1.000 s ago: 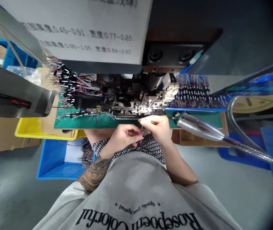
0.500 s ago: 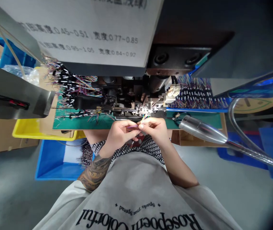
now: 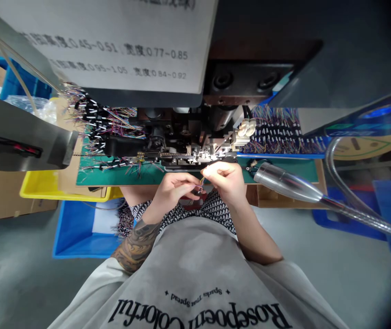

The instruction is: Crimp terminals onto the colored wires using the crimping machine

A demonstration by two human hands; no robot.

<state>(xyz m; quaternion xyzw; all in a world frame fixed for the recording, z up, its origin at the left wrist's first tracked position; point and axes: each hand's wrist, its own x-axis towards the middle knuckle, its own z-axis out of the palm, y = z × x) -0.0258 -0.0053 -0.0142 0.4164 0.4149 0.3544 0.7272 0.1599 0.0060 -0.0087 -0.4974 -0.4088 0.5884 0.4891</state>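
Note:
A small bundle of thin coloured wires (image 3: 201,183) runs between my two hands, just in front of the machine's metal working head (image 3: 212,151). My left hand (image 3: 176,191) is closed around the bundle, thumb against fingers; much of the bundle is hidden in it. My right hand (image 3: 228,182) is raised a little higher, thumb and forefinger pinched on a yellowish wire of the bundle near the front of the machine. The wire's tip is covered by my fingers.
Wire bundles (image 3: 274,130) lie in rows to the right, with more bundles (image 3: 95,121) at left. A metal gooseneck lamp (image 3: 287,182) reaches in from the right. A green mat (image 3: 154,176) covers the bench. Yellow (image 3: 34,186) and blue bins (image 3: 75,246) stand at left.
My right hand has shifted up and slightly right, away from my left fingers, drawing a yellowish wire upward. My left hand stays nearly in place with the bundle. The view has shifted slightly.

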